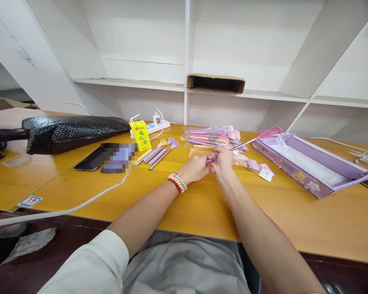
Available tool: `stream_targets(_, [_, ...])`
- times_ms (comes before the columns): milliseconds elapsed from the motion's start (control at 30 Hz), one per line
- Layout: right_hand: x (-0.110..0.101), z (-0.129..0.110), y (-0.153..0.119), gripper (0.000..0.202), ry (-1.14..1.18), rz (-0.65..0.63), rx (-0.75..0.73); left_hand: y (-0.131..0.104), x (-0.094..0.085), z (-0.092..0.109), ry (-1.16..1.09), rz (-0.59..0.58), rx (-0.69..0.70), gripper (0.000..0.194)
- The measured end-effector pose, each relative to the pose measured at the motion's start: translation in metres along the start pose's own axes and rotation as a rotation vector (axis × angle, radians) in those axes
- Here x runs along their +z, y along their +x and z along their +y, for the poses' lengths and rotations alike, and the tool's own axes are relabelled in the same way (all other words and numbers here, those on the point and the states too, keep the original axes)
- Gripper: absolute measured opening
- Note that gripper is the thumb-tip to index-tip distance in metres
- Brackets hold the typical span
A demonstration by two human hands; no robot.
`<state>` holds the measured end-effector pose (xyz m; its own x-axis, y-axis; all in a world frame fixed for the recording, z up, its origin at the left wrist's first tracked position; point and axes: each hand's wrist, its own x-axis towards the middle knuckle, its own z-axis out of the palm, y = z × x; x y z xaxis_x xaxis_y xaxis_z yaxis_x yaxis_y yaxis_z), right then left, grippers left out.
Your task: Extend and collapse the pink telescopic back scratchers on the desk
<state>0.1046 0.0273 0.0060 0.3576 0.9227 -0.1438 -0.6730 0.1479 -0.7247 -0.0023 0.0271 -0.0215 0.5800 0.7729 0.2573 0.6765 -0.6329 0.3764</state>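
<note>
A telescopic back scratcher [244,144] with a pink claw head and a metal shaft points up to the right from my hands. My right hand [222,160] is closed around its shaft. Up against it, my left hand [198,168] is closed on the pink-purple handle end, of which only a bit shows between the fingers. Beyond my hands lies a pile of back scratchers in clear bags [207,136] with pink cards. Several loose back scratchers [159,155], purple and yellow, rest on the table to the left of my hands.
An open purple display box [297,171] stands at the right. Leftward are a yellow drink carton [141,135], two phones [92,157], a power strip [155,128] and a black-wrapped bundle [73,132]. A white cable [79,207] crosses the table's front edge. A cardboard box [216,83] sits on the shelf.
</note>
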Motion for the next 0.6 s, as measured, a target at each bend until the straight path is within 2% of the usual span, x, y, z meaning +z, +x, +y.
stream_targets(167, [0.004, -0.007, -0.001, 0.04, 0.027, 0.099, -0.018, -0.003, -0.005, 0.014, 0.167, -0.011, -0.039, 0.053])
stream_targets(333, [0.005, -0.012, 0.003, 0.039, 0.03, 0.147, -0.027, -0.002, -0.007, 0.02, 0.174, -0.021, -0.075, 0.063])
stream_targets(467, [0.001, -0.019, 0.006, 0.037, 0.043, 0.128, -0.03, -0.003, -0.007, 0.021, 0.125, -0.038, -0.129, 0.07])
stream_targets(600, [-0.014, -0.031, 0.016, 0.036, 0.112, 0.111, -0.079, -0.01, -0.01, 0.014, 0.108, -0.056, -0.248, 0.077])
